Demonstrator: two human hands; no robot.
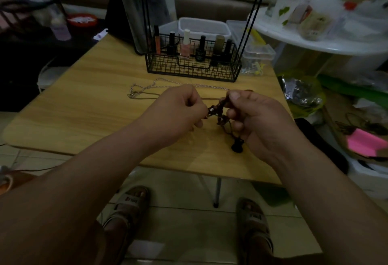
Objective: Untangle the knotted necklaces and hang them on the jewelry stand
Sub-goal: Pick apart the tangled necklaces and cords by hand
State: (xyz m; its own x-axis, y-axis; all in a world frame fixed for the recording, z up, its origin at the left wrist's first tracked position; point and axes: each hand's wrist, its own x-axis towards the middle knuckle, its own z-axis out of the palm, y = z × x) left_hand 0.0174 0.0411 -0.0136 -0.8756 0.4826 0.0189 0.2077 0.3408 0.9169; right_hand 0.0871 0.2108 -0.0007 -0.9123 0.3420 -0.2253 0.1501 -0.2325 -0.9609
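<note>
Two hands meet over the middle of the wooden surface [84,107], and from where the head camera looks down they are both busy with one thing. The left hand [180,109] is curled, its fingers [197,124] and thumb pinching one side of a dark beaded necklace [218,111]. The right hand [258,117] pinches the other side of the same tangle between thumb and forefinger, its remaining fingers folded in under it. The knot sits bunched between the two hands, held just above the surface. A dark pendant [237,147] dangles from it below the right hand; I cannot tell whether it touches the wood.

A thin silver chain [147,88] lies loose on the surface just beyond the hands, looped at its left end and running right behind the knuckles.

Farther back stands the jewelry stand [193,71], a black wire basket with thin black rods climbing out of the top of the frame. Nail polish bottles [185,48] stand upright in a row inside the basket; their labels are too dark and small to read. Clear plastic tubs [203,27] sit behind it.

To the right, a white round table [315,42] carries cluttered packaging, and a bright pink sheet [365,142] lies lower down. Below the surface's near edge, two sandalled feet [126,203] rest on the tiled floor; the strap markings are illegible.
</note>
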